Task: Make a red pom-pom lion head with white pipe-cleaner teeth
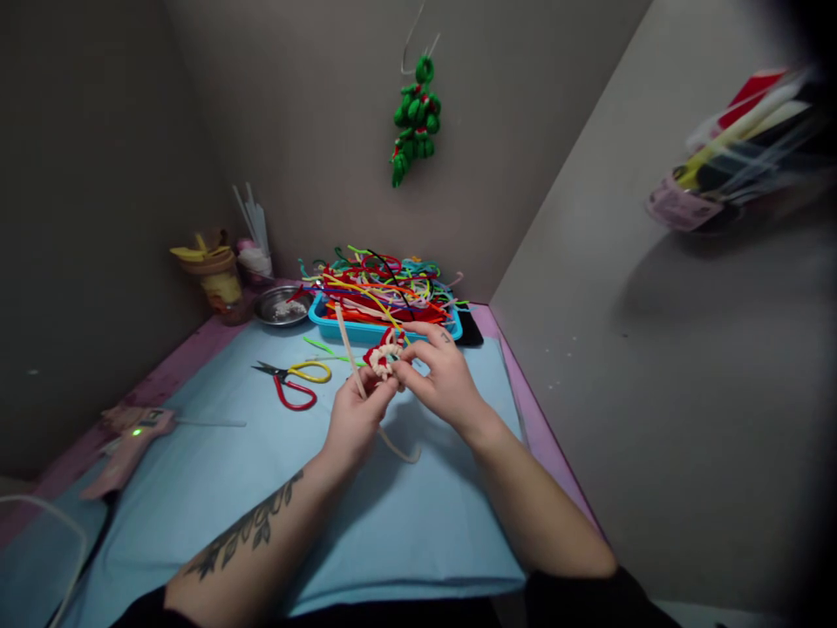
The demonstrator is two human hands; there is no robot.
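Between my hands, above the blue cloth [215,392], is a small red and white pipe-cleaner ornament [384,356] with looped parts. My left hand [359,414] is closed on its lower left side. A long white pipe cleaner [346,340] passes through that hand, one end pointing up and the other curling down to the cloth. My right hand [437,371] pinches the ornament's right edge with thumb and fingertips. The fingers cover part of the ornament, so whether the long strand joins it cannot be seen.
Scissors [291,377] lie left of my hands, and a glue gun [134,445] with a green light farther left. Behind stand a blue basket [366,331] of colourful pipe cleaners, a metal dish [281,307] and pots [222,283]. A green ornament [417,118] hangs on the wall.
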